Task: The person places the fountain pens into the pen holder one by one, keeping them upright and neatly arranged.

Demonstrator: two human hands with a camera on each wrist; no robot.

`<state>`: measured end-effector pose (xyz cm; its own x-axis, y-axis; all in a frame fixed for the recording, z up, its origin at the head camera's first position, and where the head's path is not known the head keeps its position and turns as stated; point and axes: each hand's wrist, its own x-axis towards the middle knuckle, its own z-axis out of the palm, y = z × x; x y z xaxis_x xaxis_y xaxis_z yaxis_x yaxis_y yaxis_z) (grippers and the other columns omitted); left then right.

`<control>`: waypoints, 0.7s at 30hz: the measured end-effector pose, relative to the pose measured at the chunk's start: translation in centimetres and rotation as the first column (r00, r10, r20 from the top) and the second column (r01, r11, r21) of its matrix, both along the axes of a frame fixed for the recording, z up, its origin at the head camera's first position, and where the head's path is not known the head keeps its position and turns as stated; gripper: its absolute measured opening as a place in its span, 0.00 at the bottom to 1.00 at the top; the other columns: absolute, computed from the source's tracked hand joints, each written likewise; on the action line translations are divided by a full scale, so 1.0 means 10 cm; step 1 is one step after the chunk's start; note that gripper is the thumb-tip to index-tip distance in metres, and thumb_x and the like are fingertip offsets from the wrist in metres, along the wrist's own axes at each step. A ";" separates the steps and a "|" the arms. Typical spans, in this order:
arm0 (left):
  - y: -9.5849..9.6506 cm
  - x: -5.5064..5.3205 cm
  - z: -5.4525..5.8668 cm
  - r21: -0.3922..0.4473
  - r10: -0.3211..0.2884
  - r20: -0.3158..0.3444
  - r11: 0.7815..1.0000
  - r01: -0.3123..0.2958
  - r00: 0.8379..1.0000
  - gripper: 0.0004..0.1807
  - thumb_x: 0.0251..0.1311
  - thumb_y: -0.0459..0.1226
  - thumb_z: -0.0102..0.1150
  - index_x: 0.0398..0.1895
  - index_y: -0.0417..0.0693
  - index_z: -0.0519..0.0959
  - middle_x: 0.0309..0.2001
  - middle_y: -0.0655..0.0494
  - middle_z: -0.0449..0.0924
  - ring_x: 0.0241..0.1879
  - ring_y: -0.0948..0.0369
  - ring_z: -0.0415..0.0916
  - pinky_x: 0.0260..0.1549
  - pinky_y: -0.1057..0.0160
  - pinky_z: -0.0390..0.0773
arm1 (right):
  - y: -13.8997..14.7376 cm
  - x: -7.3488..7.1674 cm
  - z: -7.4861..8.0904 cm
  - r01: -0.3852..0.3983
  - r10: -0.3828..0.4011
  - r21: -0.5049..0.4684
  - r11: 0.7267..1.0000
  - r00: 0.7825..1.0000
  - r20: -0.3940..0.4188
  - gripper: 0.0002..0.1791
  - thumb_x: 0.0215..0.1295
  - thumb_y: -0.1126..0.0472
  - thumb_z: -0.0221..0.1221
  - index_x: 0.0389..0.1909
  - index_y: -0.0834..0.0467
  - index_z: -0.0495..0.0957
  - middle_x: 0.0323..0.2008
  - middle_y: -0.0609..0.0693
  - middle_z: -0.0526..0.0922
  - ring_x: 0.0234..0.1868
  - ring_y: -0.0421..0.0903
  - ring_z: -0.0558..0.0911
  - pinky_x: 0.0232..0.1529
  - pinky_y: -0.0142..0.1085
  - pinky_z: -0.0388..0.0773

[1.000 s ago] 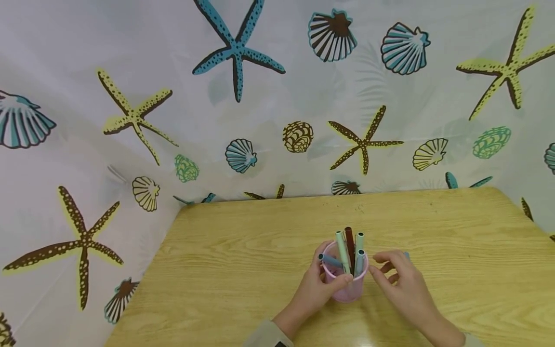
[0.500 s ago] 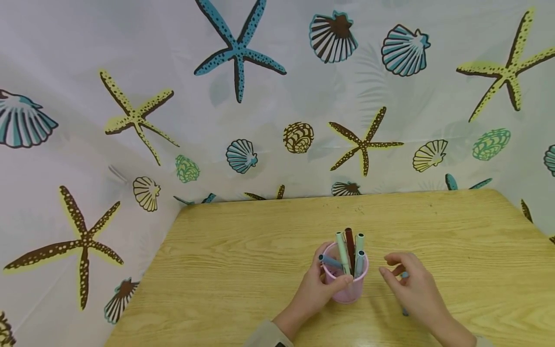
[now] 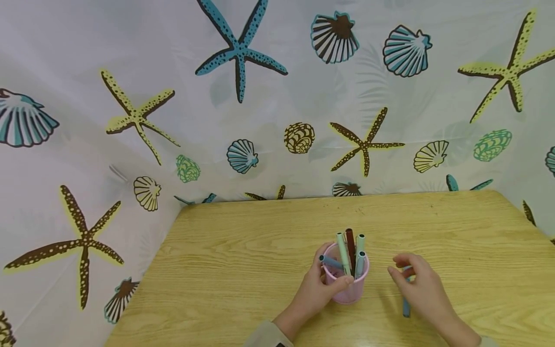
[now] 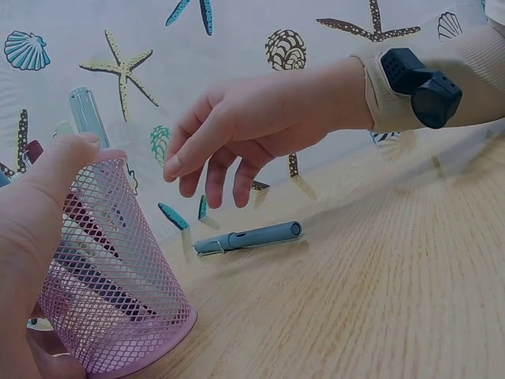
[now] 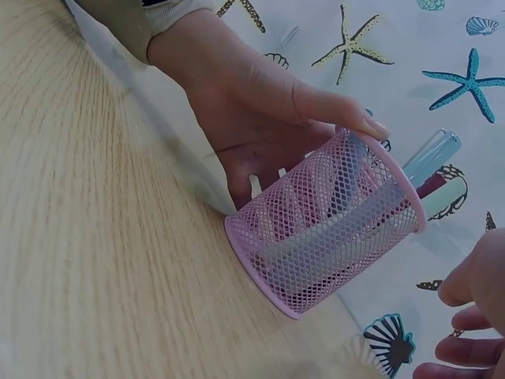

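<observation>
My left hand [image 3: 313,290] grips a pink mesh pen cup [image 3: 354,291], its thumb over the near rim. Several pens stand in the cup: a dark red pen [image 3: 349,239], pale green ones and blue ones, one of these leaning left. To the right of the cup, my right hand [image 3: 422,284] hovers with loosely bent fingers and nothing between them. Below it a blue pen [image 3: 406,307] lies on the table, partly hidden by the hand in the head view. The left wrist view shows that pen [image 4: 248,238] whole, apart from the fingers.
The wooden table [image 3: 243,260] runs back to a white cloth [image 3: 277,106] printed with starfish and shells, which also hangs along the left and right sides. A dark device [image 4: 422,87] is strapped over the right sleeve.
My right hand has drawn away from the cup to the right. More of the blue pen on the table shows beside it. The left hand and the cup stay in place.
</observation>
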<state>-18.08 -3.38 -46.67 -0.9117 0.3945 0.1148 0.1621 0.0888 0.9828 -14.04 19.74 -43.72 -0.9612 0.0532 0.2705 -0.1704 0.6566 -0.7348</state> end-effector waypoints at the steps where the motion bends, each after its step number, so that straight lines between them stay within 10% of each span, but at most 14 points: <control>1: 0.00 0.00 0.00 -0.001 0.001 0.002 1.000 -0.001 1.000 0.37 0.57 0.45 0.63 0.65 0.79 0.54 0.57 0.59 0.67 0.56 0.56 0.67 0.51 0.51 0.69 | 0.01 -0.01 -0.01 0.004 -0.004 0.003 1.000 1.000 0.010 0.18 0.65 0.55 0.58 0.47 0.64 0.74 0.44 0.57 0.77 0.37 0.46 0.75 0.30 0.31 0.74; 21: 0.00 0.01 0.02 -0.007 0.011 -0.008 1.000 -0.011 1.000 0.39 0.55 0.45 0.64 0.67 0.73 0.54 0.59 0.57 0.66 0.57 0.54 0.67 0.50 0.49 0.70 | 0.20 -0.13 -0.16 0.003 -0.030 0.123 0.992 0.976 0.216 0.26 0.68 0.53 0.52 0.48 0.76 0.69 0.41 0.67 0.75 0.40 0.59 0.76 0.36 0.47 0.76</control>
<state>-17.98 -3.42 -46.49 -0.9151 0.3851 0.1191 0.1689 0.0981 0.9807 -15.34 21.73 -45.34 -0.9969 0.0490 0.0609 -0.0042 0.7446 -0.6676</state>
